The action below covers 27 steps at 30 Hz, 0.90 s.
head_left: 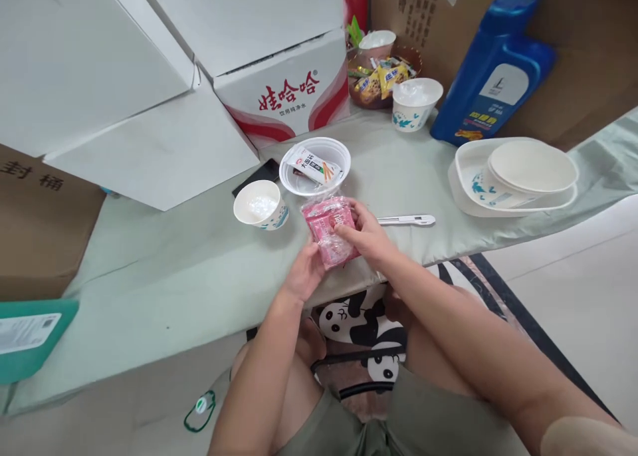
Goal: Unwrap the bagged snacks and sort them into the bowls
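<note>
Both hands grip a pink packet in clear plastic wrap (pixel 326 233) above the table's front edge. My left hand (pixel 305 270) holds its lower left side, the fingers partly hidden beneath. My right hand (pixel 367 233) clasps the right side, thumb lying across the front. Just behind the packet stands a white bowl (pixel 315 143) with a white snack packet (pixel 314 166) in it. To the left is a paper cup (pixel 259 203) with something clear and crumpled inside. A white utility knife (pixel 406 221) lies to the right of my right hand.
White cartons (pixel 284 97) line the back. A snack basket (pixel 413 60), another paper cup (pixel 416 107) and a blue bottle (pixel 493 70) stand at back right. Stacked paper bowls rest in a white tray (pixel 463 193). A green container (pixel 40 336) is at far left, a dark phone-like object (pixel 256 177) behind the cup.
</note>
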### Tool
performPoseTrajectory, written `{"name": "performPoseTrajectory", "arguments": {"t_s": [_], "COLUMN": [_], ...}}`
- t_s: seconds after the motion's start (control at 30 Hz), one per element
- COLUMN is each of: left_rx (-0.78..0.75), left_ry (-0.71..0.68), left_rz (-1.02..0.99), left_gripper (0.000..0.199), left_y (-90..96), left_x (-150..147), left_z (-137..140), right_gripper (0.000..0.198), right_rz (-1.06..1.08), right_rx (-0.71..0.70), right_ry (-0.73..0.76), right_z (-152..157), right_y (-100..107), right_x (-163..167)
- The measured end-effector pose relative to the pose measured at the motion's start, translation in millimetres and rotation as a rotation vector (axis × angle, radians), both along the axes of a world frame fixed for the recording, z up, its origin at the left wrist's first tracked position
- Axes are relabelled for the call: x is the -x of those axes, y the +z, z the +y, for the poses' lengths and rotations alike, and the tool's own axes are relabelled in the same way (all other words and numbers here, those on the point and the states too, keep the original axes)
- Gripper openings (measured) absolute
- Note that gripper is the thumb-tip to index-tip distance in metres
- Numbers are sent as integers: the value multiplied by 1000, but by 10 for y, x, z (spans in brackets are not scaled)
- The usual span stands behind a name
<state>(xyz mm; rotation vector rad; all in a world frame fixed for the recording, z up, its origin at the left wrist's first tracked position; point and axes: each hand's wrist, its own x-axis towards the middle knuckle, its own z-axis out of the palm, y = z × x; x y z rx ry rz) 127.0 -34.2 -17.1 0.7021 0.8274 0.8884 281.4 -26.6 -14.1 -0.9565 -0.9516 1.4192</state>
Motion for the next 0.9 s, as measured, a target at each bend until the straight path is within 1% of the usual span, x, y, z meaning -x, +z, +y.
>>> {"name": "performPoseTrajectory", "arguments": {"t_s": [0.03, 0.1, 0.17, 0.27, 0.37, 0.43, 0.53, 0.67, 0.73, 0.8, 0.87, 0.9], "left_rx": [-55, -167, -265, -344, -414, -470, -539, -602, -623, -637, -655, -661], "left_ry": [-3, 1, 18, -14, -66, -77, -45, -1, 40, 111, 184, 204], "left_rz": [33, 106, 190, 312, 380, 413, 469, 540, 567, 606, 649, 649], "left_gripper": [64, 71, 69, 53, 45, 40, 32, 25, 22, 20, 18, 19], "left_y": [-24, -74, -127, -189, -191, -166, -139, -158, -169, -174, -177, -179], "left_x": [23, 70, 104, 125, 125, 119, 107, 99, 106, 123, 145, 153], "left_z": [51, 133, 182, 204, 190, 180, 175, 181, 184, 191, 209, 220], "right_gripper": [64, 69, 65, 46, 26, 17, 5, 14, 18, 24, 33, 35], "right_rz": [-12, -58, -133, -228, -273, -324, -453, -643, -748, -901, -1104, -1210], "right_rx": [3, 14, 26, 47, 47, -3, -91, -179, -253, -302, -277, -233], "right_ry": [4, 69, 121, 123, 97, 58, 22, 16, -61, -174, -256, -275], "right_z": [9, -2, -34, -67, -54, -31, -7, -28, -65, -118, -177, -204], "right_y": [2, -3, -20, -51, -67, -73, -85, -70, -41, -25, -47, -72], "right_x": [0, -26, -67, -117, -130, -117, -77, -112, -239, -437, -661, -767]}}
